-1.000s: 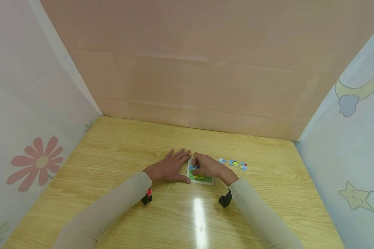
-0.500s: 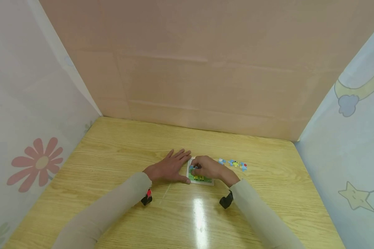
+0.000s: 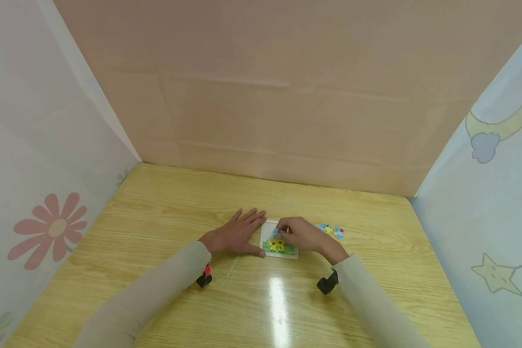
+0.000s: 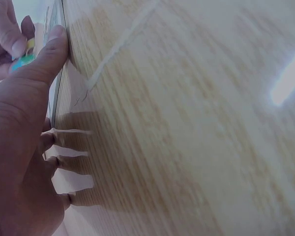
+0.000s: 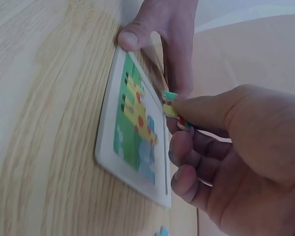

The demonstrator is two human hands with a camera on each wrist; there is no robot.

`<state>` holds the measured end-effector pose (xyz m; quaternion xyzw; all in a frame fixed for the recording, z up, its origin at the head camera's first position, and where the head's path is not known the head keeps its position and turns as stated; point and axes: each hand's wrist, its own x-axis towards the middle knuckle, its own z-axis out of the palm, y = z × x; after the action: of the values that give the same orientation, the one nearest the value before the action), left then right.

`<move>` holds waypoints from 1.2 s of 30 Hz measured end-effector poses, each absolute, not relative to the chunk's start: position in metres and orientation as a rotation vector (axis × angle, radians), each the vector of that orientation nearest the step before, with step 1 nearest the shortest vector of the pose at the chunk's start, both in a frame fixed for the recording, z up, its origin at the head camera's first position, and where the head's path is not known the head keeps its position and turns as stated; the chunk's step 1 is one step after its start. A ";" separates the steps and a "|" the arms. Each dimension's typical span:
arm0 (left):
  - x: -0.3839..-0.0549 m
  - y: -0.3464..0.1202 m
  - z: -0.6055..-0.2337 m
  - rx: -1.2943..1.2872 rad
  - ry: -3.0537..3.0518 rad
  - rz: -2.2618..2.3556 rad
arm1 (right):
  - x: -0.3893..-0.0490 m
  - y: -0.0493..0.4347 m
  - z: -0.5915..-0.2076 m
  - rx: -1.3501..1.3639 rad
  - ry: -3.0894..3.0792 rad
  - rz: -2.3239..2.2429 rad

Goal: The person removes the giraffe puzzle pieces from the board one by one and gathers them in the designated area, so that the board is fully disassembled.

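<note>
In the head view a jigsaw board [image 3: 266, 224] with a white rim lies on the table. A yellow giraffe on green ground shows on its lower part. My left hand [image 3: 240, 235] rests at its left side, fingers spread and straight. In the right wrist view the left thumb [image 5: 131, 40] lies at the board's corner. My right hand [image 3: 303, 232] pinches a small puzzle piece [image 5: 169, 110], green, yellow and red, between thumb and fingers, raised over the board. In the left wrist view the pinched puzzle piece [image 4: 22, 62] is partly hidden behind my left thumb.
Several loose blue and yellow puzzle pieces [image 3: 327, 229] lie on the wooden table [image 3: 191, 203] to the right of the board, partly behind my right hand. A brown back panel [image 3: 287, 121] and printed side sheets [image 3: 56, 145] close in the table.
My right hand has moved right and drawn back from the middle of the board, uncovering more of the giraffe picture. The left hand has stayed in place.
</note>
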<state>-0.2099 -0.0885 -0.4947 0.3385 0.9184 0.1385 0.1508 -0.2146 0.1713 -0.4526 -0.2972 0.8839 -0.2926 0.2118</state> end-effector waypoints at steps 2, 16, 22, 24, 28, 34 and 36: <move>-0.210 -0.089 -0.495 0.969 2.636 0.395 | -0.213 0.176 -0.454 -0.799 2.459 -0.833; -0.209 -0.088 -0.494 0.957 2.631 0.431 | -0.202 0.223 -0.459 -0.765 2.508 -0.889; -0.209 -0.087 -0.493 0.954 2.637 0.405 | -0.199 0.244 -0.461 -0.717 2.528 -0.894; -0.209 -0.086 -0.492 0.954 2.636 0.392 | -0.198 0.250 -0.462 -0.686 2.532 -0.894; -0.209 -0.086 -0.490 0.955 2.632 0.398 | -0.198 0.258 -0.466 -0.631 2.536 -0.900; -0.209 -0.086 -0.491 0.944 2.632 0.410 | -0.199 0.264 -0.471 -0.610 2.541 -0.925; -0.209 -0.086 -0.491 0.942 2.635 0.410 | -0.200 0.265 -0.474 -0.622 2.554 -0.920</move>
<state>-0.2092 -0.0857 -0.4911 0.3290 0.9203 0.1432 0.1561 -0.2003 0.2645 -0.4738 -0.2197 0.9025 -0.3251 0.1775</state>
